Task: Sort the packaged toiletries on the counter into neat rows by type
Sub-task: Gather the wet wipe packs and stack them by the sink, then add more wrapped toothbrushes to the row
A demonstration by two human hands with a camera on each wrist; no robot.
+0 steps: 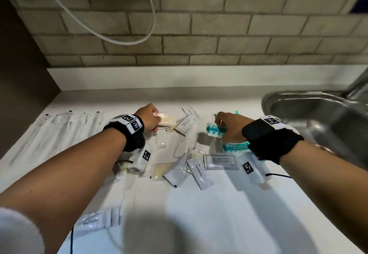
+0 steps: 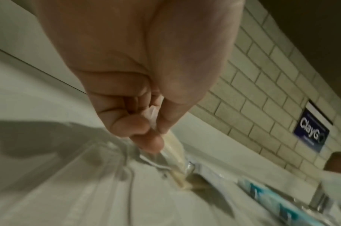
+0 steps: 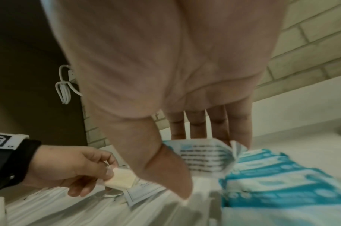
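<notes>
My left hand [image 1: 153,118] pinches a cream sachet in a clear wrapper [image 1: 167,120] between thumb and fingertips [image 2: 138,126], lifted just above the white counter [image 1: 219,214]. The right wrist view shows that same sachet [image 3: 121,178] hanging from the left hand. To its right, my right hand [image 1: 223,124] holds a teal-and-white packet [image 1: 216,131], with the thumb [image 3: 165,165] in front and straight fingers behind the packet [image 3: 200,157]. Below it lies a stack of similar teal packets [image 1: 235,147] [image 3: 281,175].
White shampoo sachets [image 1: 186,124] [image 1: 221,162], a toothpaste sachet [image 1: 200,174] and another cream sachet [image 1: 161,171] lie jumbled mid-counter. Clear long packets [image 1: 65,126] lie in a row at the left. A steel sink [image 1: 310,110] sits at the right, a tiled wall [image 1: 199,34] behind.
</notes>
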